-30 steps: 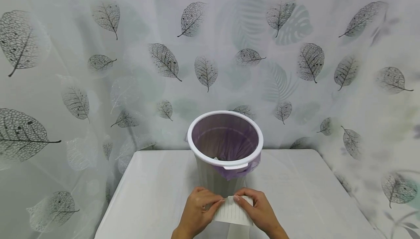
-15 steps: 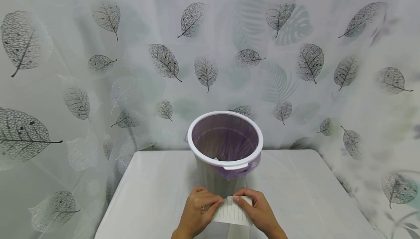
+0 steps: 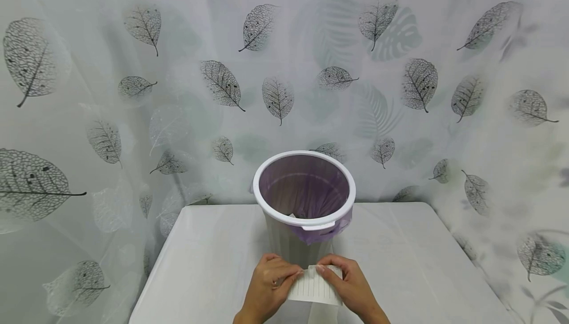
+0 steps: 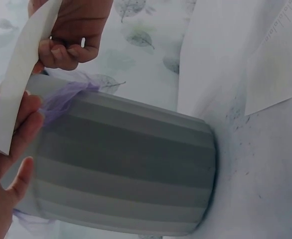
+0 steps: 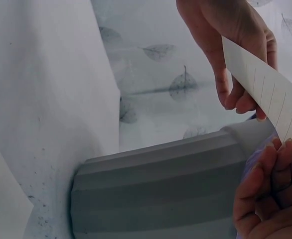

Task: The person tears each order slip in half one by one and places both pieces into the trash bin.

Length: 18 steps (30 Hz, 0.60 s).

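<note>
**Ruled paper slip (image 3: 313, 288) pinched between left hand (image 3: 268, 284) and right hand (image 3: 352, 284)**

The leaf-printed curtain (image 3: 306, 32) fills everything beyond the hands and hangs at either side of them. Below both hands spreads the white worktop (image 3: 204, 260). Just beyond the fingertips stands the ribbed grey bin (image 4: 131, 154), upright, its white rim higher than the hands and farther from the person. A purple liner (image 3: 311, 235) covers its inside and droops over the rim on the side facing the hands.

Each hand is clamped on the slip, thumb against fingers: the left at the slip's upper left corner, the right farther along the same edge, thumb lying across the printed face. The fingertips of the two hands are near each other. Underneath them, a second piece of paper (image 4: 280, 74) lies on the worktop; its full extent is out of view.

The slip is in the air between the hands, in front of the bin's lower wall, touching neither bin nor worktop as far as can be seen. Parallel lines cross one face; the face toward the left wrist is plain. It bows visibly, so I judge it light, thin and limp, easy to crease and likely to tear under a sideways pull. A thumb-and-finger pinch at the edges should be enough; grip is probably good on dry paper. Whether the upper edge is already torn, I cannot tell.

Smallest are the dark specks (image 5: 46, 185) on the worktop below the hands, near the bin's base.
</note>
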Tool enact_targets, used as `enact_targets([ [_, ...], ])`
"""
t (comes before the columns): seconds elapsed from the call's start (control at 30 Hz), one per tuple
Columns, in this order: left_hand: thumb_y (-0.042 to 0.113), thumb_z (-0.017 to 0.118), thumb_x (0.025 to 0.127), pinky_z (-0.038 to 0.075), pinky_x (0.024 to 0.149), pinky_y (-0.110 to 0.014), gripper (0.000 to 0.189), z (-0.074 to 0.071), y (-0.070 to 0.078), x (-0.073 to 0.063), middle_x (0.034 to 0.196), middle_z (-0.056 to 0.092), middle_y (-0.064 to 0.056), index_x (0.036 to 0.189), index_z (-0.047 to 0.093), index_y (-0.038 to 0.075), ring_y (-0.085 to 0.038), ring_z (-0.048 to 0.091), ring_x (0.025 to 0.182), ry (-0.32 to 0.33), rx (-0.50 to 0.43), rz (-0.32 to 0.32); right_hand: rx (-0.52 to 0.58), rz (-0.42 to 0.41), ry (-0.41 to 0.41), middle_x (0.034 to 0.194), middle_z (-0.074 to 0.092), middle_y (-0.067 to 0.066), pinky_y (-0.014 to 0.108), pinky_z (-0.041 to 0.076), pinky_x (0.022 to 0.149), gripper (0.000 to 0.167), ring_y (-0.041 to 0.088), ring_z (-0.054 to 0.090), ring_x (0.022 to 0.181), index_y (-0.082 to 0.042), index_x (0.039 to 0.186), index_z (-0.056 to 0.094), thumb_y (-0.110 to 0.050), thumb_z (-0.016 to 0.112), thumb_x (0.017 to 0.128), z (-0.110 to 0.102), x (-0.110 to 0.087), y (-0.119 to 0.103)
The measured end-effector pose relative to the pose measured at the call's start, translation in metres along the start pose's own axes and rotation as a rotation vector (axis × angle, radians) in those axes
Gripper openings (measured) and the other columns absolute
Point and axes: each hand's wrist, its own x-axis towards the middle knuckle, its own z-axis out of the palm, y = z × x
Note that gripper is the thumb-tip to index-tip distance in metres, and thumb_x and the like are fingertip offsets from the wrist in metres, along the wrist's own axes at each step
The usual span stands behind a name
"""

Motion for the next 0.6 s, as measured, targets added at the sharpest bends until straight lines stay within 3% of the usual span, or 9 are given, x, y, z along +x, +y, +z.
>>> enact_targets([
  [0.3, 0.008, 0.082, 0.088, 0.051, 0.081, -0.035, 0.01, 0.0012, 0.0007, 0.0005, 0.089, 0.076, 0.009, 0.097, 0.083, 0.013, 0.002, 0.066, 0.079, 0.011, -0.006, 0.0, 0.002, -0.008, 0.007, 0.093, 0.072, 0.01, 0.032, 0.058, 0.064, 0.014, 0.017, 0.067, 0.077, -0.006, 0.099, 0.075, -0.002, 0.062, 0.103, 0.0004, 0.0004, -0.0024],
  [0.6, 0.005, 0.082, 0.088, 0.051, 0.082, -0.035, 0.012, 0.0, 0.0012, 0.0022, 0.089, 0.076, 0.01, 0.098, 0.082, 0.011, 0.002, 0.065, 0.076, 0.033, -0.064, -0.009, 0.014, 0.046, 0.041, 0.089, 0.071, 0.011, 0.039, 0.058, 0.051, 0.012, 0.018, 0.068, 0.065, -0.001, 0.099, 0.074, -0.001, 0.062, 0.103, -0.0019, 0.0024, 0.0004],
])
